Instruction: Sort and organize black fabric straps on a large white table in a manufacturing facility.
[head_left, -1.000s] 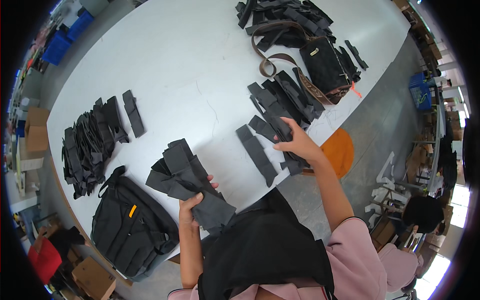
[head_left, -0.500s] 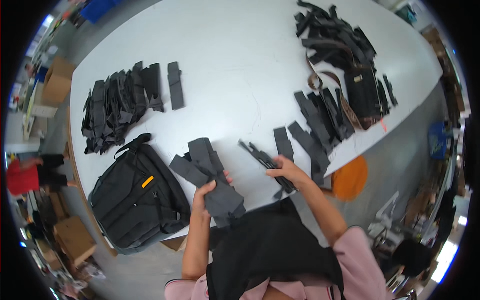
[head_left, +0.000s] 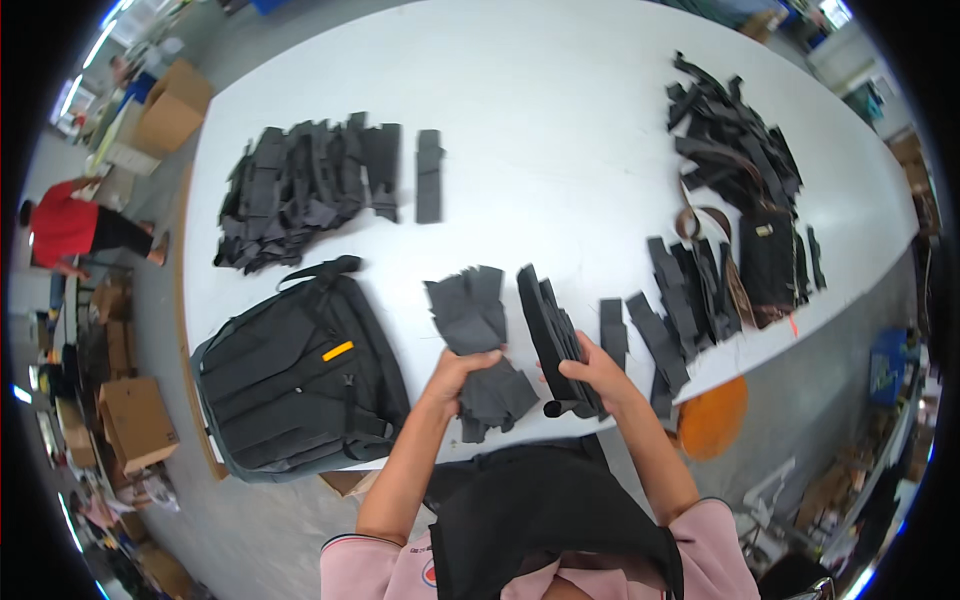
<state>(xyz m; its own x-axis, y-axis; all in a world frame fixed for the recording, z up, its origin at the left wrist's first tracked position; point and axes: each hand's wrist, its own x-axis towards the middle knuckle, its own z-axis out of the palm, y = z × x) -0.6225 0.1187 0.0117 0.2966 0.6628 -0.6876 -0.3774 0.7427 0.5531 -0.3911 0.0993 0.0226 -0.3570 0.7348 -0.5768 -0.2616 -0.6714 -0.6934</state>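
Observation:
My left hand is closed round a bundle of dark grey fabric strips, fanned out at both ends. In my right hand is a second, narrower stack of dark fabric strips, held edge-on with the thumb across it. The two bundles are close together above the near edge of the white table. More grey strips lie in a row just right of my right hand. A black backpack with an orange tab lies left of my left hand.
A heap of grey strips lies at the left, one strip beside it. At the right are a tangled strip pile and a small dark bag with a brown strap. An orange stool stands below. A person in red is at far left.
The view has shifted, so the table's contents appear farther right. My hands have come closer together, and the left bundle's crossed strips now lie more in line. The right stack is turned more upright.

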